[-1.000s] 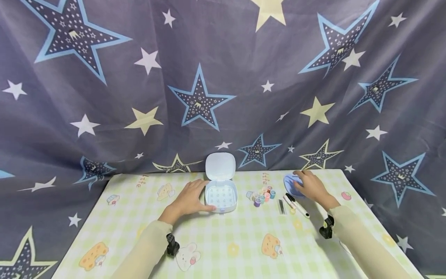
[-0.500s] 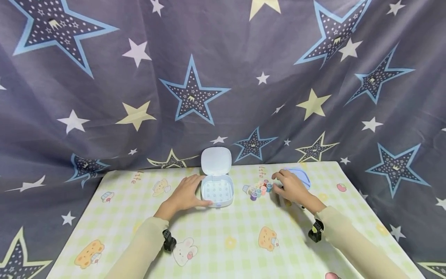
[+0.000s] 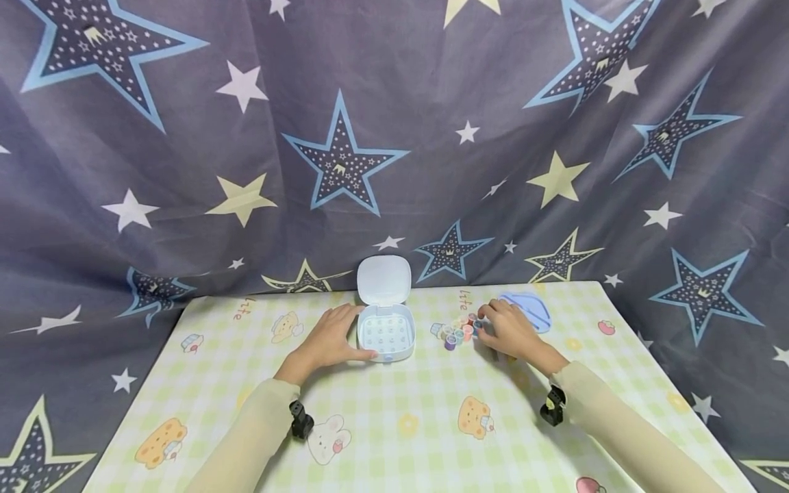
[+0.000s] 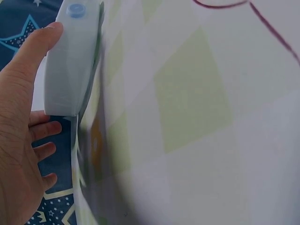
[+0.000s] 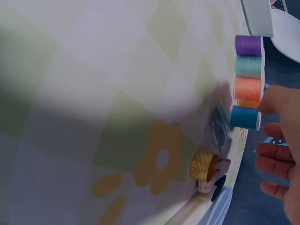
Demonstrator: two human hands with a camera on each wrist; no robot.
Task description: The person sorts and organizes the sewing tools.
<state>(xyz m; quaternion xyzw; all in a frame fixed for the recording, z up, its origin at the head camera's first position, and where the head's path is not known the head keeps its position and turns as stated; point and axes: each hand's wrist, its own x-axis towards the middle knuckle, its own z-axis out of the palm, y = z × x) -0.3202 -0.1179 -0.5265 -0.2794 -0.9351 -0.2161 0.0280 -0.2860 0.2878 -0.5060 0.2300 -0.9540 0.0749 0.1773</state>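
A light blue sewing box (image 3: 387, 334) stands with its lid (image 3: 383, 281) raised, small pegs showing inside. My left hand (image 3: 328, 337) holds it by the left side, the thumb on the front near the clasp in the left wrist view. To the box's right, several thread spools cluster, among them a purple one (image 5: 248, 46), a pale teal one (image 5: 248, 67) and an orange one (image 5: 247, 88). My right hand (image 3: 513, 331) pinches the blue thread spool (image 5: 243, 117) at its upper end, thumb and index finger on either side, the other fingers loosely bent.
Beyond the right hand lies a flat blue oval piece (image 3: 535, 311). A gold dimpled thimble (image 5: 204, 166), a small clear packet (image 5: 219, 124) and part of a dark-tipped tool (image 5: 218, 187) lie nearby. A starred curtain (image 3: 345, 239) hangs behind the checked tablecloth (image 3: 401, 438).
My right hand has moved left from the blue oval piece to the spools and now pinches the blue one. The left hand has stayed at the box; the head view has shifted slightly.
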